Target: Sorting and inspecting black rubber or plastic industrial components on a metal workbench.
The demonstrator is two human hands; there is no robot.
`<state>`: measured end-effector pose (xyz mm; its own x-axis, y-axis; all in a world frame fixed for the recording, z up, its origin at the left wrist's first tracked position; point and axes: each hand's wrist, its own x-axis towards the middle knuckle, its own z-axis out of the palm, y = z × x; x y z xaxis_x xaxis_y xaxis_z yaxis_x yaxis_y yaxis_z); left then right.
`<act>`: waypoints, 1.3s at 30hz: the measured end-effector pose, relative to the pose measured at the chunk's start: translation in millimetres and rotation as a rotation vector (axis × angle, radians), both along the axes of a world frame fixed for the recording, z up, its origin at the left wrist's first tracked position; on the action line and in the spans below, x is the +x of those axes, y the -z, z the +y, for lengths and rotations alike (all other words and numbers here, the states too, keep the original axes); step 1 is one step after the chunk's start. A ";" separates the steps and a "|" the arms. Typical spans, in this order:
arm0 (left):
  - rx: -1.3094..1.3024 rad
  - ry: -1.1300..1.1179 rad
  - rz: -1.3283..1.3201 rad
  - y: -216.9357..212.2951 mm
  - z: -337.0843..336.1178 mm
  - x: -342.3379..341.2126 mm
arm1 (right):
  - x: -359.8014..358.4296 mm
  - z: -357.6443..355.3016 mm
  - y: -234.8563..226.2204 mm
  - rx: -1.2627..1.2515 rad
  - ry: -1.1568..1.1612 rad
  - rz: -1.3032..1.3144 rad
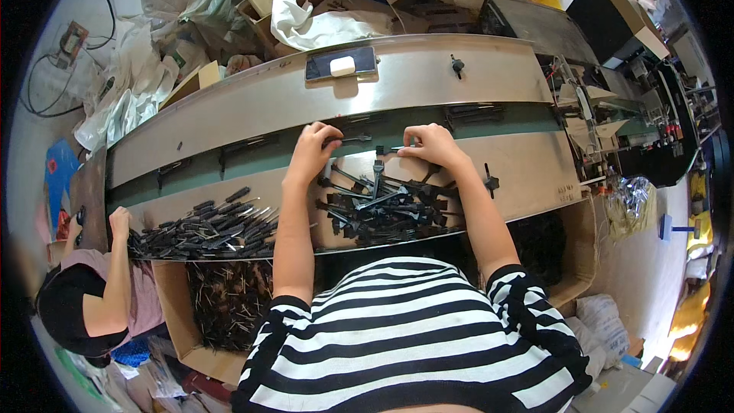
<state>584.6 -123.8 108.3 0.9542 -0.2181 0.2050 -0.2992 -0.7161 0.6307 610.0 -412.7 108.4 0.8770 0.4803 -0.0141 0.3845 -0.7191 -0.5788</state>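
Observation:
My left hand [312, 151] is closed in a pinch over the green belt, on a thin black piece [356, 138] with a greyish tip pointing right. To its right, my right hand [430, 145] pinches a short black piece with a blocky head [382, 151] pointing left. Between my forearms lies a pile of black blocky-headed pieces [386, 210] on the metal worktop. Another pile, of slim black-handled tools with thin metal shafts [210, 228], lies left of my left forearm. Their exact kind cannot be made out.
A green conveyor belt [283, 147] runs across, with black pieces on it. Beyond lies a metal ledge [428, 69] with a phone [317, 66] and white case [342, 66]. Cardboard boxes [177, 321] stand below the near edge. Another person [99, 291] works at left; machinery [604, 122] stands right.

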 end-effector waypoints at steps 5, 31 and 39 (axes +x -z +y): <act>-0.092 0.296 0.368 -15.7 6.0 -7.3 | -0.4 -1.1 -1.5 -0.043 0.012 0.024; -0.011 -0.013 -0.004 -9.1 -13.4 -5.3 | -1.0 -1.9 0.6 0.024 0.002 0.007; -0.040 0.440 0.182 -14.9 -52.7 -18.7 | -1.1 -1.6 0.0 0.001 0.008 0.000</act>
